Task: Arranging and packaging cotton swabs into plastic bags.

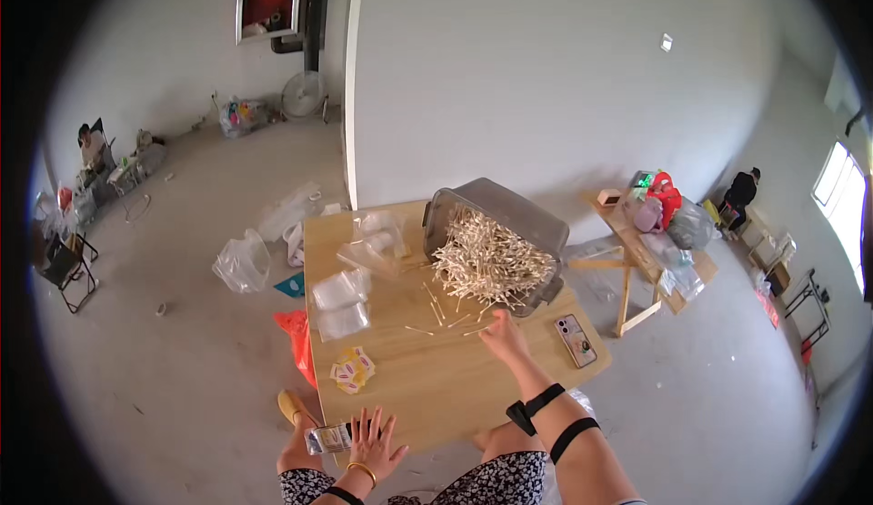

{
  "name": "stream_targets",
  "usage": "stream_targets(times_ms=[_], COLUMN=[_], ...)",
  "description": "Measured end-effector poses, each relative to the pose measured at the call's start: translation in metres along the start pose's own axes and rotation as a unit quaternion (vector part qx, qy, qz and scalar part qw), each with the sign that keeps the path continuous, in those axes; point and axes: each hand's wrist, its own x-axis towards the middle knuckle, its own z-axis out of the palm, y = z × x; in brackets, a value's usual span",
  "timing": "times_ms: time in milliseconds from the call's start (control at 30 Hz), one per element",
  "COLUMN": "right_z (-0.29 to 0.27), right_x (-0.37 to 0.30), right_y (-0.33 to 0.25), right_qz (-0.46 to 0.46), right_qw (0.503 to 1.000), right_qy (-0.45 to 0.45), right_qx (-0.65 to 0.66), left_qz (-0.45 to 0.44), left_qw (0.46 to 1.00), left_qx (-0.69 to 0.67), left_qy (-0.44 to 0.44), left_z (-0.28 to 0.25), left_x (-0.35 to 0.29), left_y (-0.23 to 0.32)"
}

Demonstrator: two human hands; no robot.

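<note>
Swabs (494, 255): lay mostly in far bin (523, 210), few out; left hand (371, 449): splayed over packet (326, 439); right hand (503, 336): narrowed, contents unclear.

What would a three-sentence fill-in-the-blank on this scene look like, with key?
1. The grey translucent plastic bin lies tipped on its ____, thin white cotton swabs at its mouth.
2. The bare hand nearer the swabs is the ____ one.
3. On the light-brown wooden table, the clear plastic bags lie to the ____ of the bin.
Missing words: side; right; left.
</note>
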Motion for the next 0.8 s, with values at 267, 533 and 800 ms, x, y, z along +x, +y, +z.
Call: stream_targets(times_ms=[267,533,800], right_z=[0.024,0.049,0.103], right_x=[0.085,0.107,0.038], right_y=[-0.042,-0.037,-0.01], right_qz=[-0.007,0.038,0.032], right_qw=[0.974,0.861,0.799], right_qy=[-0.015,-0.018,-0.057], right_qx=[0.228,0.507,0.597], left_qz=[0.037,0.03,0.047], left_qw=[0.994,0.995,0.993], left_qx=[0.093,0.097,0.094], left_qy=[0.035,0.025,0.052], left_z=[-0.007,-0.006,-0.009], left_x=[0.02,0.021,0.025], left_y=[0.001,0.006,0.009])
